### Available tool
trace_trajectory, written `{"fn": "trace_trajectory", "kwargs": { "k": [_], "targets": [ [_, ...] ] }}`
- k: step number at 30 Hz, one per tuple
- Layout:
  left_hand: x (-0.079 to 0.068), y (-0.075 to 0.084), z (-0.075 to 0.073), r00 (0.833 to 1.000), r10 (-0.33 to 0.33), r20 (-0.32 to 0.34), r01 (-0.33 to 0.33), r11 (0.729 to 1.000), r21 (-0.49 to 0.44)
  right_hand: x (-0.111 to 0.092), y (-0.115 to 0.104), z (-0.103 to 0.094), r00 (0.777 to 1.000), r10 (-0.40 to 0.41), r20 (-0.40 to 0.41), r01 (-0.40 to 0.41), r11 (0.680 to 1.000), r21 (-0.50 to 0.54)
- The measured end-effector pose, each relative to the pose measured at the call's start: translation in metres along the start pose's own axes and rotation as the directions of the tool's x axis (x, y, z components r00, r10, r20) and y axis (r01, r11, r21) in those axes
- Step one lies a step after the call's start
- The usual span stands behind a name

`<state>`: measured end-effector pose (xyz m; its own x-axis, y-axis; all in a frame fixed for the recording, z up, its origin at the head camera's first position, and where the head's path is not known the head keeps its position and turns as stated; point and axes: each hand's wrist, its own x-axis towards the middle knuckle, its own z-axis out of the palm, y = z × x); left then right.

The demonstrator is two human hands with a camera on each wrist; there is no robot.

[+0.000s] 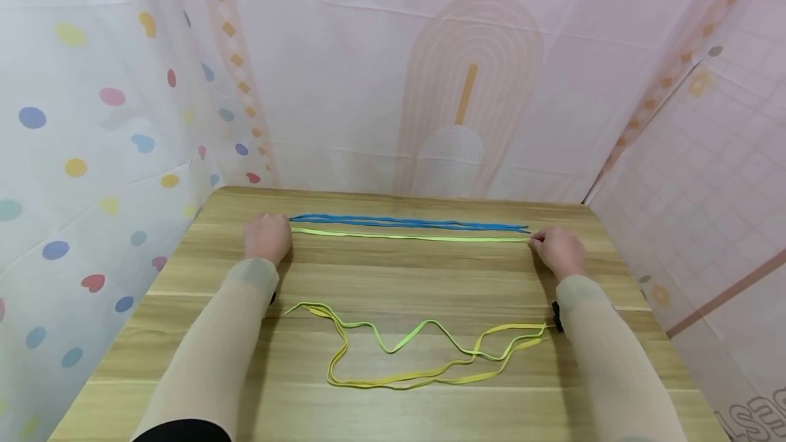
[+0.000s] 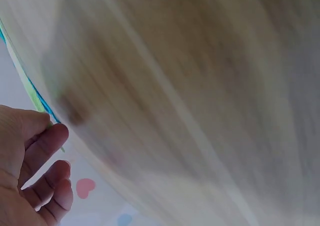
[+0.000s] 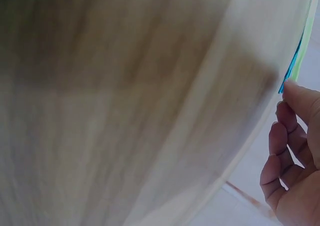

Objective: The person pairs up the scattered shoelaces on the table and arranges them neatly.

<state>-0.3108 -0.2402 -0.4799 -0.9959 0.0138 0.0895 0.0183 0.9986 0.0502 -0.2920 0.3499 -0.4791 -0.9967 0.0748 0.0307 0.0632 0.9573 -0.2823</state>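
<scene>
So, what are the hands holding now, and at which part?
The left hand and right hand each pinch one end of the light green shoelace, stretched straight on the table.
</scene>
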Motion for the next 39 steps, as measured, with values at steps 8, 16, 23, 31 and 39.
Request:
{"fn": "trace_trajectory", "kwargs": {
  "k": [8, 16, 23, 31, 39],
  "targets": [
    [0.0, -0.003, 0.007, 1.0, 0.01, 0.004, -0.01, 1.0, 0.019, 0.003, -0.006, 0.001, 0.999, -0.019, 0.044, 0.02, 1.0, -0.019],
    [-0.011, -0.006, 0.009, 0.994, 0.096, 0.056, -0.102, 0.989, 0.109, 0.0, -0.003, -0.008, 0.979, -0.101, 0.175, 0.112, 0.992, -0.054],
    [-0.024, -0.003, 0.01, 0.983, 0.181, 0.018, -0.182, 0.982, 0.059, -0.011, 0.003, -0.016, 0.941, -0.228, 0.249, 0.256, 0.963, -0.084],
    [-0.034, 0.005, 0.011, 0.936, 0.349, -0.043, -0.344, 0.935, 0.087, -0.02, 0.006, -0.017, 0.94, -0.228, 0.254, 0.237, 0.972, -0.003],
    [-0.032, -0.003, 0.015, 0.959, 0.282, 0.031, -0.284, 0.954, 0.099, -0.023, 0.004, -0.016, 0.937, -0.232, 0.26, 0.244, 0.97, -0.014]
  ]
}}
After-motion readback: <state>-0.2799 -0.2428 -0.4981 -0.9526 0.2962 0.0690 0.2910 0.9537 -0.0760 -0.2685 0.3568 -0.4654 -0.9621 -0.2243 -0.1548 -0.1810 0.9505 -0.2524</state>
